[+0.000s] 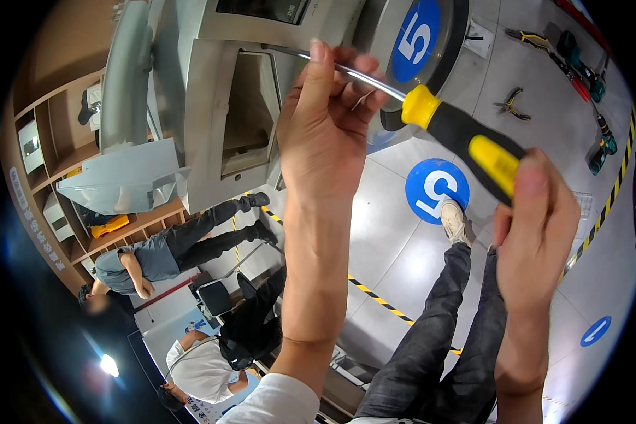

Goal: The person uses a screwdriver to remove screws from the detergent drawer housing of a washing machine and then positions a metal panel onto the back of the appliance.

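Observation:
A screwdriver (466,141) with a black and yellow handle and a bright metal shaft slants across the upper middle. My right hand (540,233) is closed round the butt end of its handle. Farther up, my left hand (325,127) has its thumb and fingers closed about the shaft, partly blurred. The tip end reaches the front of a grey metal machine (208,106), just above a rectangular opening (251,116). Whether the tip sits in a screw is too small to tell.
On the floor at right lie pliers (514,106), a cordless drill (603,145) and more tools. A clear plastic tray (124,180) juts from the machine. Two people (148,258) are at lower left, beside wooden shelves (63,127). Striped tape (381,300) crosses the floor.

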